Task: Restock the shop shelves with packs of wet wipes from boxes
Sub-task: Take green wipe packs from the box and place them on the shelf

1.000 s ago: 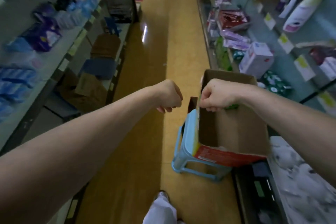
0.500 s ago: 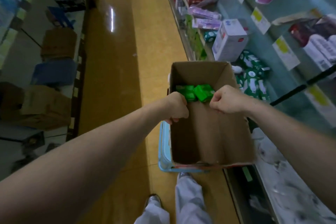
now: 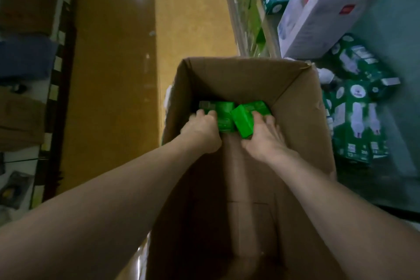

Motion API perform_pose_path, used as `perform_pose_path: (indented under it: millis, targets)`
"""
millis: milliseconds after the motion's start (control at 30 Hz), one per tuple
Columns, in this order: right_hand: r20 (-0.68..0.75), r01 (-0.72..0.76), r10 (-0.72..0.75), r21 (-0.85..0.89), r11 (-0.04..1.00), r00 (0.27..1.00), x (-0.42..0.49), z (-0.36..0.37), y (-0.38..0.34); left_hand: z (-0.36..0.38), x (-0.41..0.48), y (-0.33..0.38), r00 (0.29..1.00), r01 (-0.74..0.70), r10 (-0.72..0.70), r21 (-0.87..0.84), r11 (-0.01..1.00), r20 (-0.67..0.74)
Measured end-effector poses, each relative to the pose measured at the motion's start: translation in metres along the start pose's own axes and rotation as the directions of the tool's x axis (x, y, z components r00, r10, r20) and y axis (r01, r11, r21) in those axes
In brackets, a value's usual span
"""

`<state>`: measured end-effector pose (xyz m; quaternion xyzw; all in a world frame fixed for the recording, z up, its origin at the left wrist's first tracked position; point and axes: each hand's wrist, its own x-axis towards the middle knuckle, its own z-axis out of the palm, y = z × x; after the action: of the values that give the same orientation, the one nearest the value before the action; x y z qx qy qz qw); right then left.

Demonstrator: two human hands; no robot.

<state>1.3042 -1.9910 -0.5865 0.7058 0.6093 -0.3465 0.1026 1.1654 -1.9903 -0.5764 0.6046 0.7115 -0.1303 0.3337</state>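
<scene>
Packs of wet wipes are lying at the far end of the box, only a few showing. The left hand is curling its fingers over one. The right hand is touching another with spread fingers. None is going onto the right shelf yet.
</scene>
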Motion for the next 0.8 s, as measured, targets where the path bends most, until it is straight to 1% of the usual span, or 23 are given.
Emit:
perform_pose_path:
  millis: [100, 200, 333, 467, 567, 700, 800]
  targets:
    - [-0.018, 0.011, -0.012, -0.1, 0.995, 1.0, 0.033, 0.014, 0.003, 0.014, 0.036, 0.005, 1.0, -0.017, 0.02, 0.122, 0.992, -0.024]
    - [-0.023, 0.014, -0.019, -0.206, 0.978, 1.0, 0.057, 0.029, 0.004, 0.027, 0.067, 0.007, 0.998, -0.053, 0.063, 0.272, 0.961, -0.028]
    - [-0.071, -0.013, -0.007, -0.265, 0.964, 0.997, 0.077, 0.042, 0.006, 0.049, 0.094, 0.005, 0.997, -0.046, 0.067, 0.393, 0.918, -0.038]
    - [-0.07, -0.027, 0.01, -0.249, 0.968, 0.997, 0.092, 0.049, 0.01, 0.059, 0.112, 0.002, 0.994, -0.024, 0.068, 0.444, 0.896, -0.085]
    - [-0.122, -0.026, 0.002, -0.2, 0.98, 0.993, 0.099, 0.055, 0.012, 0.06, 0.12, 0.001, 0.993, -0.002, 0.053, 0.433, 0.901, -0.106]
    - [-0.187, 0.033, -0.061, -0.151, 0.988, 0.98, 0.092, 0.062, 0.023, 0.061, 0.119, -0.003, 0.993, 0.012, 0.052, 0.518, 0.855, -0.109]
    - [-0.233, 0.076, -0.101, -0.115, 0.99, 0.967, 0.082, 0.066, 0.03, 0.063, 0.106, -0.004, 0.995, 0.043, 0.008, 0.495, 0.868, -0.1]
